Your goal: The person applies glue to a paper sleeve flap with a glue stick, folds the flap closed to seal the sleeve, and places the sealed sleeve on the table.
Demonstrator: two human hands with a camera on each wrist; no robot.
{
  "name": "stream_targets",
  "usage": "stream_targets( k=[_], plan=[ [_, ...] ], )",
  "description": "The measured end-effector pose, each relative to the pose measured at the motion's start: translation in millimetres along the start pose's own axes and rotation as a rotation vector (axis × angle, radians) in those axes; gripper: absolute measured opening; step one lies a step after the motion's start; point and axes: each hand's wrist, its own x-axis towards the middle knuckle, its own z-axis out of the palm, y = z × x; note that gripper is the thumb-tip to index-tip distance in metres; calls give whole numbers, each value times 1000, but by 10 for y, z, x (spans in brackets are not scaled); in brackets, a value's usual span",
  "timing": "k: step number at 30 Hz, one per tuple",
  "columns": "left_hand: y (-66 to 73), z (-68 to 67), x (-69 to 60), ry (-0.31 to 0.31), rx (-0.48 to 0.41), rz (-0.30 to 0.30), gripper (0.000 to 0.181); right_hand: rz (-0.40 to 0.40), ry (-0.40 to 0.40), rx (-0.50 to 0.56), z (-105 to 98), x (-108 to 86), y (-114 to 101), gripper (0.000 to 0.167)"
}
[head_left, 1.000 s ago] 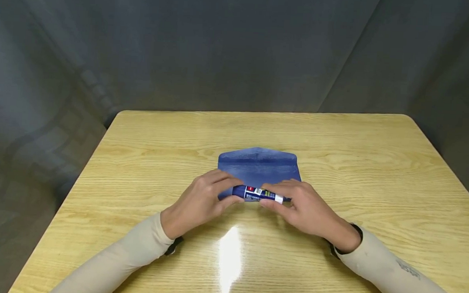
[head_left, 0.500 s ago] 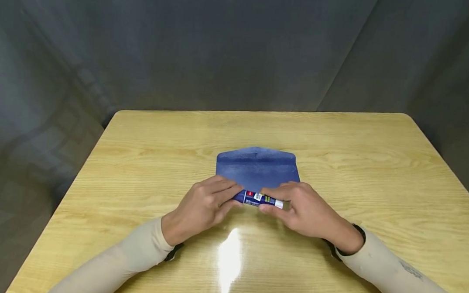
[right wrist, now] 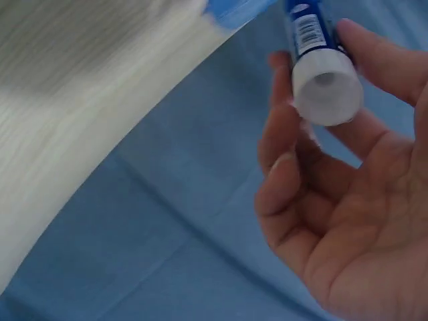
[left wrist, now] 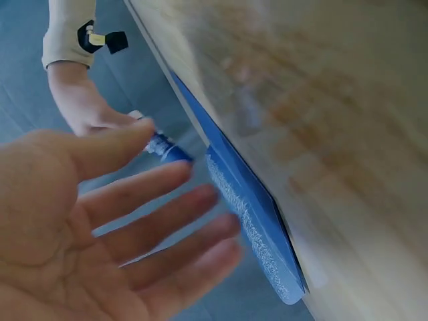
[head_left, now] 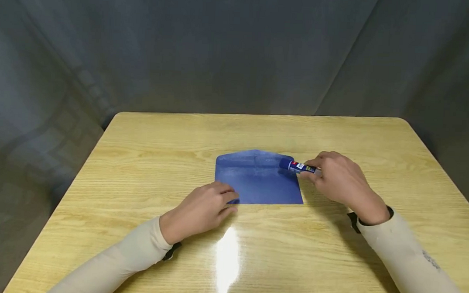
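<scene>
A blue envelope (head_left: pixel 262 185) lies on the table with its flap (head_left: pixel 253 158) unfolded toward the far side. White specks run along the flap in the left wrist view. My right hand (head_left: pixel 341 177) pinches a glue stick (head_left: pixel 302 167) between thumb and fingers, over the envelope's right side. Its dark blue cap end (head_left: pixel 285 163) points left; the white base (right wrist: pixel 328 90) faces the right wrist camera. At the envelope's near left corner is my left hand (head_left: pixel 202 208), its fingers extended and apart with nothing between them. Whether they touch the paper I cannot tell.
The wood-grain table (head_left: pixel 159 147) carries a bright light reflection (head_left: pixel 227 262) near its front middle. A dark grey curtain (head_left: pixel 223 50) hangs behind the table and along both sides.
My left hand has let go of the glue stick and stayed near the envelope's corner. The right hand has carried the stick right and away from me, to beside the flap.
</scene>
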Motion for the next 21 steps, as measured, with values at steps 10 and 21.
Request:
stream_targets(
  k=[10,21],
  plan=[
    [-28,20,-41,-185,71,-28,42,192,-120,17,64,128,277,32],
    [-54,26,-38,-213,95,-28,35,236,-202,-12,156,166,363,45]
  ],
)
